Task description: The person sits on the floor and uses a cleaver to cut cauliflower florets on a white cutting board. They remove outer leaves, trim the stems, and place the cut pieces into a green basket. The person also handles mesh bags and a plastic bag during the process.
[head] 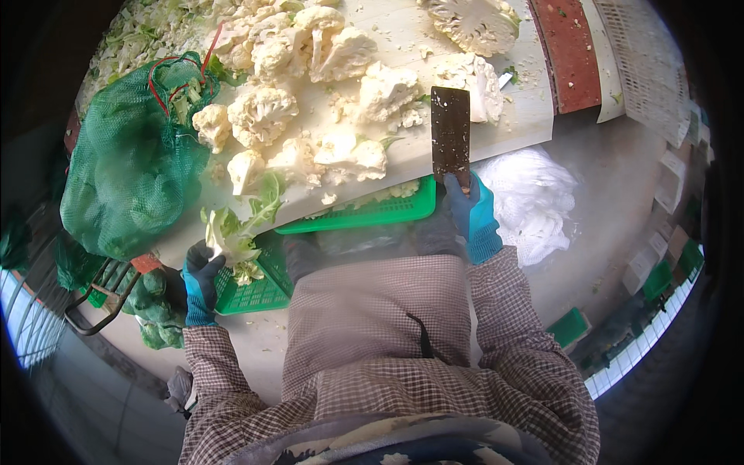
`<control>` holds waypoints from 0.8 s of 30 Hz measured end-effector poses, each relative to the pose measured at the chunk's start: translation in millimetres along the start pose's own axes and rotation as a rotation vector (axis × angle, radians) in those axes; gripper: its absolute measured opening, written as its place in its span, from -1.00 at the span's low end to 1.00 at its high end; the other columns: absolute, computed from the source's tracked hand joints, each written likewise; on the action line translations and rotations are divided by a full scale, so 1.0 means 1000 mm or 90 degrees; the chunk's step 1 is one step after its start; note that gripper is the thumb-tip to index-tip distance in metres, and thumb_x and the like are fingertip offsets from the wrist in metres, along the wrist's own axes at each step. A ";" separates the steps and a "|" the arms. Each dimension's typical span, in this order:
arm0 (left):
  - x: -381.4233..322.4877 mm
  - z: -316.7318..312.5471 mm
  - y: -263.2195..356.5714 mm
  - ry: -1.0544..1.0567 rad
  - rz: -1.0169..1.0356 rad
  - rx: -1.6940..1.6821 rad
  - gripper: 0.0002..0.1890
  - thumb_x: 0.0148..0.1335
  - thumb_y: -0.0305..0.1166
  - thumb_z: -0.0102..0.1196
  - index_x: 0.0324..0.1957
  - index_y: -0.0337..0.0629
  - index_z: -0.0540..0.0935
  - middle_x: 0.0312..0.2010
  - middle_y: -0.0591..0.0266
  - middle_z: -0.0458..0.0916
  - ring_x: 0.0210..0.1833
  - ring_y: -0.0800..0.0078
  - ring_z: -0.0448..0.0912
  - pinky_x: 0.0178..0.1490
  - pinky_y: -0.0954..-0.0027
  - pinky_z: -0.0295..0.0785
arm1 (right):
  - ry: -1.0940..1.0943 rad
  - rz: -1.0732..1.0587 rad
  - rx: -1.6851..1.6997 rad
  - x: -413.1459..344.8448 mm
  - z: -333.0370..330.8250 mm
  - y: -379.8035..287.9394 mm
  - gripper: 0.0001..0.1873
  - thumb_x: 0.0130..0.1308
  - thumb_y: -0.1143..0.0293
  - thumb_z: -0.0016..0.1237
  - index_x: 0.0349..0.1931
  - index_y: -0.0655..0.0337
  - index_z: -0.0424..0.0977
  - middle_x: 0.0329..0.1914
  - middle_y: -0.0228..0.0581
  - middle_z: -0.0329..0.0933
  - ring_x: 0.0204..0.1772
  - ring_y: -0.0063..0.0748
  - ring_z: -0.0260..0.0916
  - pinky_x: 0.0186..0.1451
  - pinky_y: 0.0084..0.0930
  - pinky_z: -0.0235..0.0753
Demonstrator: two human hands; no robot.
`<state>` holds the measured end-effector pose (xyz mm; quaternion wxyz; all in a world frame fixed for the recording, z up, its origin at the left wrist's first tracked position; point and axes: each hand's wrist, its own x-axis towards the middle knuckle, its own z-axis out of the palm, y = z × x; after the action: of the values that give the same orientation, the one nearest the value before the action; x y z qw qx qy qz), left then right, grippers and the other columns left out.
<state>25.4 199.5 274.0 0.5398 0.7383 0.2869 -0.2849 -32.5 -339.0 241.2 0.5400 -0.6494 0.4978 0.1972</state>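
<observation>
My left hand [201, 279], in a blue and dark glove, grips a cauliflower stem with leaves [229, 232] above a green plastic crate [256, 296]. The handle of a cleaver [450, 131] is in my gloved right hand [472, 212], its broad dark blade pointing away from me over the near edge of the white table [407, 160]. Cauliflower pieces [264, 116] lie over the tabletop. One cut piece [474, 84] rests beside the blade, and a larger head [474, 23] lies at the far side. The handle itself is mostly hidden by my fingers.
A green mesh sack [133, 168] stands at the left, near a heap of trimmings [151, 35]. Under the table edge is a green basket [372, 215] with cauliflower bits. White netting [532, 197] lies right of my right hand. A dark metal handle [96, 325] juts out lower left.
</observation>
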 end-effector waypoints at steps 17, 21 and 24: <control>0.056 0.502 0.085 -0.165 0.519 0.599 -0.23 0.03 0.01 0.42 0.20 -0.12 0.40 0.06 0.06 0.46 0.13 0.01 0.50 0.13 0.03 0.42 | 0.235 0.014 0.150 -0.030 -0.041 0.079 -0.79 0.37 0.30 0.08 -0.20 0.29 0.57 -0.50 -0.41 0.51 -0.45 -0.68 0.40 -0.40 -0.56 0.43; 0.083 0.535 0.099 -0.199 0.659 0.706 -0.30 0.09 -0.10 0.36 0.25 -0.04 0.40 0.06 0.11 0.47 0.10 0.08 0.49 0.07 0.04 0.40 | 0.217 0.023 0.173 -0.018 -0.066 0.080 -0.80 0.36 0.33 0.07 -0.27 0.31 0.53 -0.54 -0.39 0.49 -0.56 -0.67 0.35 -0.49 -0.59 0.38; 0.113 0.509 0.104 -0.133 0.725 0.797 -0.36 0.06 -0.44 0.26 0.25 0.12 0.45 0.05 0.24 0.51 0.07 0.19 0.53 0.03 0.10 0.41 | 0.171 0.036 0.159 -0.014 -0.079 0.086 -0.76 0.37 0.26 0.11 -0.23 0.28 0.56 -0.54 -0.33 0.56 -0.52 -0.62 0.45 -0.43 -0.55 0.45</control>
<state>120.9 -302.2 128.1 0.1169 0.9024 -0.3895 -0.1428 -134.7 -397.2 235.1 0.5390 -0.5836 0.6043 0.0603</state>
